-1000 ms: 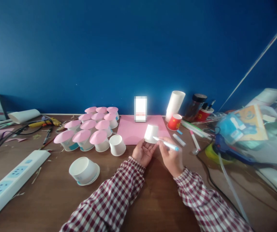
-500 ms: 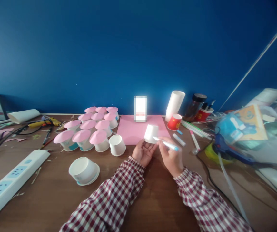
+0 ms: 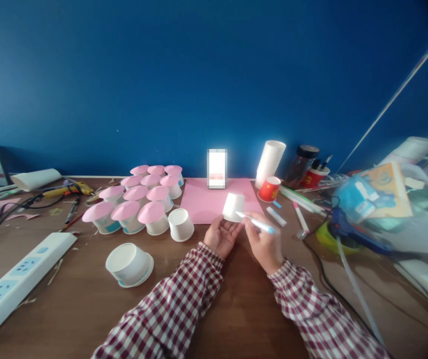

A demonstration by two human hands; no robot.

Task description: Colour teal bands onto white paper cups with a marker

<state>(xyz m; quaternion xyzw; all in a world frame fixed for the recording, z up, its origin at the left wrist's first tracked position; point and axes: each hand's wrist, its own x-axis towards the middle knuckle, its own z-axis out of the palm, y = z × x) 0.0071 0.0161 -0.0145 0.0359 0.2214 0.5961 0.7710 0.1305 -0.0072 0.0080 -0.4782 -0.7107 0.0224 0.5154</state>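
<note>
A small white paper cup (image 3: 233, 206), wide rim down, is held over the near part of a pink sheet (image 3: 201, 202). My left hand (image 3: 221, 237), palm up, grips it low at the rim. In my right hand (image 3: 264, 245) is a white marker with a light blue end (image 3: 260, 224). Its tip points left and meets or nearly meets the cup's lower right side; contact cannot be told. To the left stands an upturned white cup (image 3: 181, 225), and nearer me a larger white paper cup (image 3: 128, 264) sits upside down. Several similar cups wear pink cone tops (image 3: 153, 212).
Behind the sheet glows a blurred white screen (image 3: 217, 168). A stack of white cups (image 3: 271, 162) and a red cup (image 3: 269, 189) stand right of it. A power strip (image 3: 21, 281) lies left. A blue glue gun (image 3: 359, 234), cables and plastic bags crowd the right.
</note>
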